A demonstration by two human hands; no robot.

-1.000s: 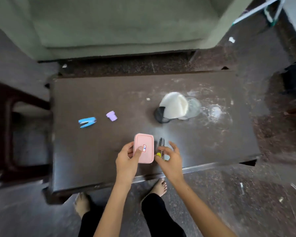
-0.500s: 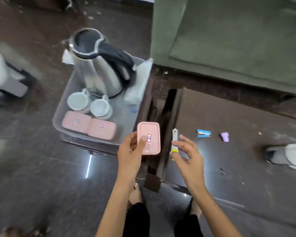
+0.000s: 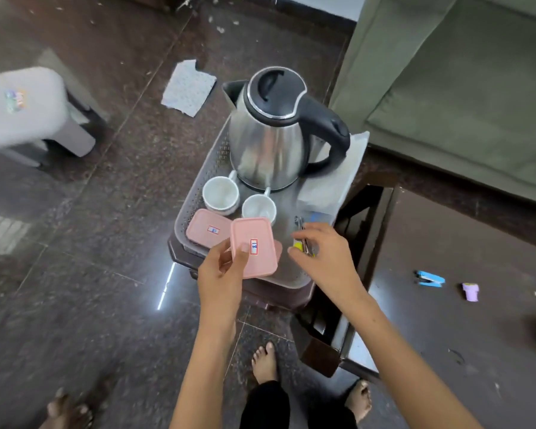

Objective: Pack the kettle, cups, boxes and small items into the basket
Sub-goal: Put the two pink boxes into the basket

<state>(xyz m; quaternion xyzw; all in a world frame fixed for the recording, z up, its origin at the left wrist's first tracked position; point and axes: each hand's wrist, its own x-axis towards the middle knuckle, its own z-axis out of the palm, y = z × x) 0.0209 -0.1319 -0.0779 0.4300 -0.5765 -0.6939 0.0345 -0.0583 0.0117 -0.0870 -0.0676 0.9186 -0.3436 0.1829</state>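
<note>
Pink plastic: the left hand pinches a lidded pink box by its near corner, thumb on top, holding it level over the basket, just above two more pink boxes, probably to stack it; beyond the grip stand two white cups and the kettle; the right hand pinches a small tool over bare basket floor; a blue stapler waits further right.
</note>
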